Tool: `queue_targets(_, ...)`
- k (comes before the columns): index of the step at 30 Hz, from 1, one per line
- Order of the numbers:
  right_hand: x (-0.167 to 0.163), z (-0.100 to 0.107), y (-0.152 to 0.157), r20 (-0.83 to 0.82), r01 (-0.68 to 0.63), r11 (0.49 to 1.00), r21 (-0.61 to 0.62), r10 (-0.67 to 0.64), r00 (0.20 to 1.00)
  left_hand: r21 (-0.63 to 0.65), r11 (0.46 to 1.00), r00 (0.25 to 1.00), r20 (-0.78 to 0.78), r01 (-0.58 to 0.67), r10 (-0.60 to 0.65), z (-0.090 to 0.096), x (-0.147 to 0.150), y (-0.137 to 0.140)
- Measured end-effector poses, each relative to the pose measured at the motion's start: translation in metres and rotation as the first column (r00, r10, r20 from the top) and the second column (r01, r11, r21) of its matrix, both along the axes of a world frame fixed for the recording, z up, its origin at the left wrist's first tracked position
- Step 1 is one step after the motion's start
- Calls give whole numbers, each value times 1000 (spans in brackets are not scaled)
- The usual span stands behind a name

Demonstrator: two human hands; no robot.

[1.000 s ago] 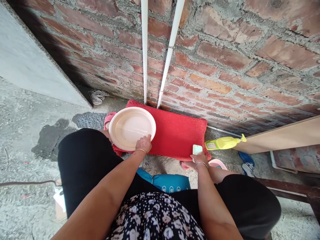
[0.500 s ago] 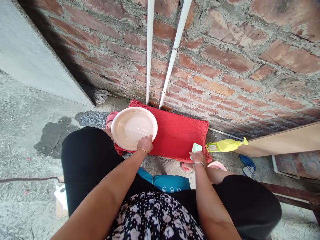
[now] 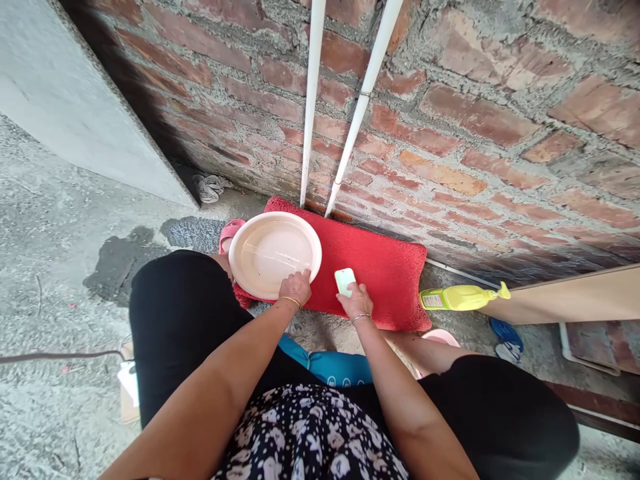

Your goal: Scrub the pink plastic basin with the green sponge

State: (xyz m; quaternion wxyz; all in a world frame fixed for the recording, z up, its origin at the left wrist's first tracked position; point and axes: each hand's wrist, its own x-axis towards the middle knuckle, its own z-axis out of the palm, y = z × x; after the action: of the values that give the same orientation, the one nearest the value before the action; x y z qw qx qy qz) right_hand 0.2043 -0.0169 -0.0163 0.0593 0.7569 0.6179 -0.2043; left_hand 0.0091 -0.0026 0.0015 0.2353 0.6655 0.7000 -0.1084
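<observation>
The left hand (image 3: 296,288) pinches the near rim of a basin (image 3: 233,259) on the left end of a red cloth (image 3: 385,270); the right hand (image 3: 356,301) clasps a pale green block (image 3: 345,280) over its middle. Behind stands a brick wall (image 3: 450,140).

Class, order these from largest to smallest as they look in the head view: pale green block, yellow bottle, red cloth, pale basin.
1. red cloth, partly covered
2. pale basin
3. yellow bottle
4. pale green block, partly hidden
</observation>
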Motion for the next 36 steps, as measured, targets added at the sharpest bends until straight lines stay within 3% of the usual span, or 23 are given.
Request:
queue_targets(2,-16,-1,6,12,-87,996,-7,87,996,-5,1000,1000,-3,4,-4,0,0,0)
queue_targets(4,-17,-1,12,12,-90,995,-34,91,996,-7,1000,1000,-8,2,-3,0,0,0)
queue_targets(9,32,2,8,17,134,988,-70,-133,991,-12,1000,1000,-5,-6,6,-2,1,1)
queue_targets(11,62,4,0,33,298,953,-63,-296,955,-15,1000,1000,5,-7,8,-3,0,1)
queue_targets(14,102,7,-10,57,521,851,-61,-518,853,-2,1000,1000,15,-10,10,-4,0,1)
queue_targets(16,115,9,-13,48,610,790,-58,-608,793,7,1000,1000,19,-14,14,-4,0,0)
queue_targets(18,114,9,-12,14,631,775,-42,-631,776,1,1000,1000,21,-19,19,-3,0,0)
queue_targets(21,88,7,-3,-35,532,847,-13,-532,846,-21,1000,1000,18,-18,18,-2,0,0)
queue_targets(27,-3,5,28,-17,187,981,-48,-188,982,-35,999,1000,9,-15,15,3,1,1)
queue_targets(31,-42,6,45,-8,-33,997,-76,33,999,-49,999,1000,-7,-11,11,6,2,1)
queue_targets(36,-25,5,49,-4,-31,996,-79,31,1000,-39,999,1000,4,-11,11,4,2,1)
